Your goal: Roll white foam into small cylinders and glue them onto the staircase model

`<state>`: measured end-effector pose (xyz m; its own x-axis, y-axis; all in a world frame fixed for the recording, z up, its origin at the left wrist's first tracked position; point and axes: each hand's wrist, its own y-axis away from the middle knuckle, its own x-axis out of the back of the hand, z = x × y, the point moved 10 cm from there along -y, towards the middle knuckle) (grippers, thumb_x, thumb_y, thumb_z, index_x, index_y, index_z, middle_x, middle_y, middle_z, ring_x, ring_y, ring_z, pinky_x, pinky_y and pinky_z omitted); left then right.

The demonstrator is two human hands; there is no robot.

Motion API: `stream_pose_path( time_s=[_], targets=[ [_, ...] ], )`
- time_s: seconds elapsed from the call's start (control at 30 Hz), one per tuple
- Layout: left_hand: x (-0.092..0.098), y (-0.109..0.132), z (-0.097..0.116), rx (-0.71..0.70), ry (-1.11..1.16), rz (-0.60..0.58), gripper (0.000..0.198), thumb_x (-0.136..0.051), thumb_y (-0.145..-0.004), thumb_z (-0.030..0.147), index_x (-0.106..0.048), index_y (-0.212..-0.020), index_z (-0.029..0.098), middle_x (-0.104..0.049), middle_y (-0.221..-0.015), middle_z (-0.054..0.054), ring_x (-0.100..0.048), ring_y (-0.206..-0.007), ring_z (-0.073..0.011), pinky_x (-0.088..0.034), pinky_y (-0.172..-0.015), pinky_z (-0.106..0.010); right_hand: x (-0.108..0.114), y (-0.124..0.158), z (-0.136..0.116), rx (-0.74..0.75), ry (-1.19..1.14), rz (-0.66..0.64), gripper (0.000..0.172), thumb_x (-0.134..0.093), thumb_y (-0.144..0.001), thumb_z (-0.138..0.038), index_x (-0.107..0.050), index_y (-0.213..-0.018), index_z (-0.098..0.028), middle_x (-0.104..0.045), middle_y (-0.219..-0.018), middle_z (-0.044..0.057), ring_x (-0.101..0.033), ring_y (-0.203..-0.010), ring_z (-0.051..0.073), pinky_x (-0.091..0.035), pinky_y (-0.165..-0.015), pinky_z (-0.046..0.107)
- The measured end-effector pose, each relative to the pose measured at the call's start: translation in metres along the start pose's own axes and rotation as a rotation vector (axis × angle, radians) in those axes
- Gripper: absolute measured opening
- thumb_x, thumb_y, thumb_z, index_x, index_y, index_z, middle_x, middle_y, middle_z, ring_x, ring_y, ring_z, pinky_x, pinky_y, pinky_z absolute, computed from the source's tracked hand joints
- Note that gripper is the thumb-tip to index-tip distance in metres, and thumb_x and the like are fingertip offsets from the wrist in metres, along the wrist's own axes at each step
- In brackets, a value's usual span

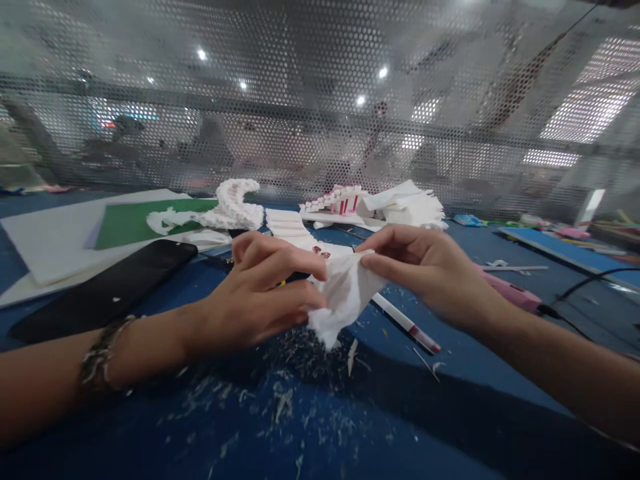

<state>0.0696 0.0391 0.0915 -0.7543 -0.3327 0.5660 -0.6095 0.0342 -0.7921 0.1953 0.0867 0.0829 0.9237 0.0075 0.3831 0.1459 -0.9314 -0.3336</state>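
Observation:
A crumpled white tissue (345, 293) hangs above the table between my two hands. My right hand (435, 270) pinches its upper right corner between thumb and fingers. On the other side, my left hand (263, 283) has its bent fingers closed on the tissue's left edge; the fingertips are partly hidden. Just behind the tissue lies a folded white paper strip (287, 223), with small dark red pieces (321, 252) near its front end. Below my right hand rests a flat white stick-like tool (407, 325) with a dark red end.
White paper scraps (283, 403) litter the blue table (425, 433). A black phone (107, 290) lies left, before white and green sheets (133, 223). Behind are a curled white textured piece (235, 203), a white-and-pink model (335, 203) and stacked papers (407, 203). A pink corded tool (515, 291) lies right.

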Motion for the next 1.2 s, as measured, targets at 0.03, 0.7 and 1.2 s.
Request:
stream_pose_path(
  time_s=[0.03, 0.7, 1.2],
  targets=[
    [-0.003, 0.0, -0.001, -0.004, 0.03, -0.023, 0.021, -0.041, -0.087, 0.026, -0.055, -0.072, 0.022, -0.059, -0.084, 0.001, -0.043, -0.081, -0.0164, -0.026, -0.07, -0.032, 0.006, -0.002, -0.002, 0.013, 0.019, 0.028, 0.007, -0.063, -0.068, -0.021, -0.06, -0.07, -0.015, -0.06, -0.066, -0.002, -0.054, -0.058, 0.006, -0.043, -0.053, 0.017],
    [-0.006, 0.001, 0.002, 0.456, 0.488, -0.002, 0.009, -0.059, -0.075, 0.018, -0.053, -0.081, 0.018, -0.057, -0.078, 0.0, -0.051, -0.061, -0.0085, -0.044, -0.059, -0.021, -0.041, 0.048, -0.059, 0.455, 0.525, -0.094, 0.004, -0.056, -0.071, -0.009, -0.058, -0.072, -0.013, -0.062, -0.066, -0.001, -0.057, -0.059, 0.006, -0.045, -0.055, 0.015],
    [0.017, 0.006, 0.034, 0.386, 0.395, 0.038, 0.008, -0.058, -0.074, 0.012, -0.058, -0.078, 0.019, -0.064, -0.078, -0.002, -0.058, -0.075, -0.0115, -0.047, -0.067, -0.023, -0.051, 0.086, -0.065, 0.51, 0.516, -0.091, 0.016, -0.055, -0.077, -0.014, -0.048, -0.091, -0.016, -0.062, -0.079, -0.001, -0.061, -0.07, 0.006, -0.046, -0.06, 0.013]
  ],
)
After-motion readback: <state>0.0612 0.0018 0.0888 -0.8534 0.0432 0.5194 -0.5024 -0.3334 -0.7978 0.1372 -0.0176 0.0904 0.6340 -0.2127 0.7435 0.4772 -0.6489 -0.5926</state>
